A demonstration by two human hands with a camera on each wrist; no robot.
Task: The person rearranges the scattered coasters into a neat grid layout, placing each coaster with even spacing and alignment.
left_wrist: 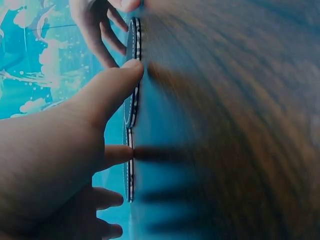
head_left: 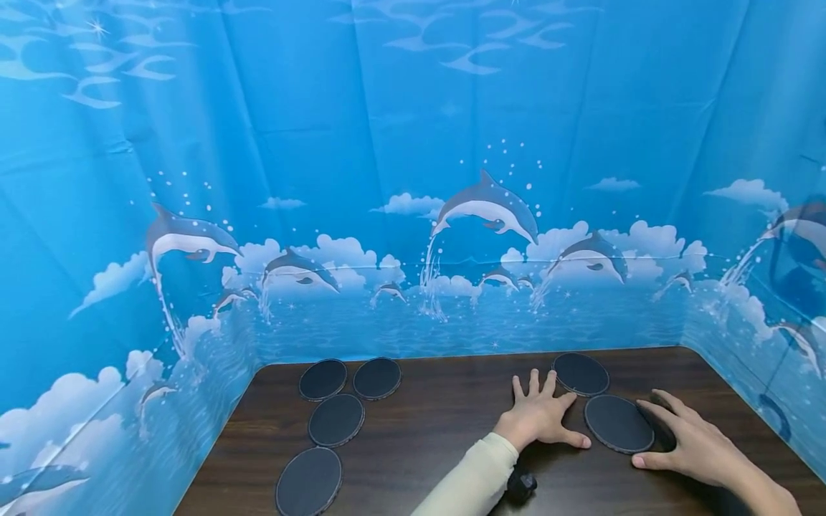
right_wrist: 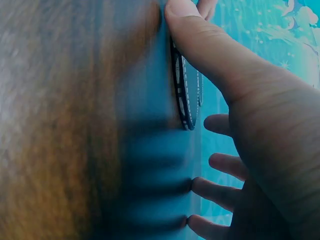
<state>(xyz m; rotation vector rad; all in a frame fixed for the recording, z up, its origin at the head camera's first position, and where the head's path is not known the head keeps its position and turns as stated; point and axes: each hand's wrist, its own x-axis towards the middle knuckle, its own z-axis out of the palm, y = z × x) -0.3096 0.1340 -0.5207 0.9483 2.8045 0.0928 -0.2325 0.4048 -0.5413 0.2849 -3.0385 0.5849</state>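
Two black round coasters with white stitching along the rim lie on the right half of the table. My left hand [head_left: 538, 417] is spread palm down, its fingers next to the farther coaster [head_left: 583, 373] and its thumb pointing at the nearer coaster [head_left: 618, 423]. To the right of that nearer coaster, my right hand [head_left: 697, 443] is held with thumb and fingers apart at its edge. Seen from the left wrist, the left thumb [left_wrist: 112, 90] overlaps the nearer coaster's rim. The right wrist view has the right thumb [right_wrist: 210, 45] in front of a coaster's stitched edge [right_wrist: 186, 95].
Several more black coasters lie at the left of the dark wooden table [head_left: 426, 430], among them one at the front [head_left: 310, 481] and a pair along the back. A blue dolphin-print curtain [head_left: 413, 143] walls in the back and sides. A small black device [head_left: 521, 487] sits at the left wrist.
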